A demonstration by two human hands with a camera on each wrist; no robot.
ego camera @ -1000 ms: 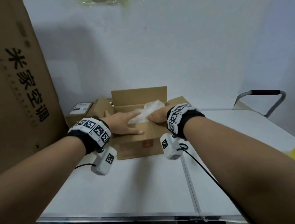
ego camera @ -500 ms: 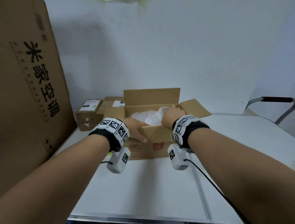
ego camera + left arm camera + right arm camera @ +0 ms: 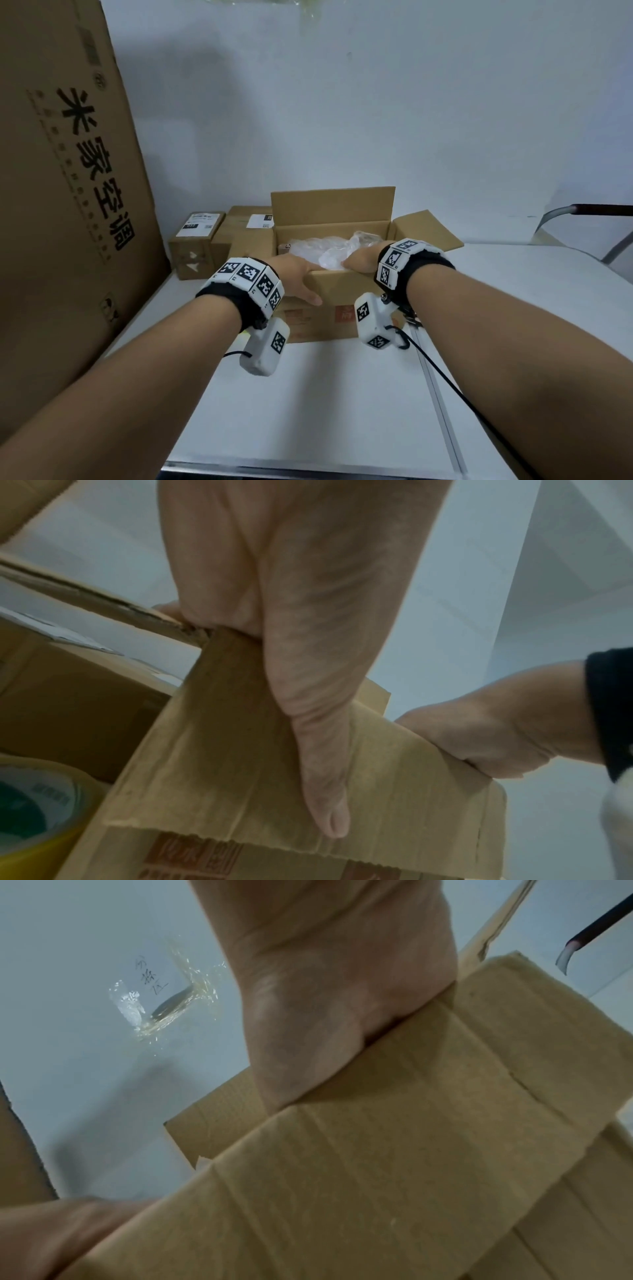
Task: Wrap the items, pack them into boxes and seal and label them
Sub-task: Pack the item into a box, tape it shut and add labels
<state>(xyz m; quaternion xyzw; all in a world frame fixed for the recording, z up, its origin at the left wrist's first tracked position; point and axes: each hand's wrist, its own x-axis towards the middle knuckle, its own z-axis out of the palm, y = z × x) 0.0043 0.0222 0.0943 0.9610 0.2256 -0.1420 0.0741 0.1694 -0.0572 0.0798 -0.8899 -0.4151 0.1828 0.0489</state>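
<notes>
Head view: left hand (image 3: 295, 274) and right hand (image 3: 363, 259) both grip near flap (image 3: 337, 284), now raised, no longer pressing wrapped item (image 3: 329, 251); item inside open box (image 3: 334, 219) | closing begins; sealing next

An open brown cardboard box (image 3: 329, 318) is set on the white table (image 3: 308, 411). Crumpled clear plastic wrap (image 3: 325, 251) is held in it. Two small labelled cardboard boxes (image 3: 202, 240) are placed behind-left of it; a tall printed cardboard carton (image 3: 65, 192) is stood further left.
</notes>
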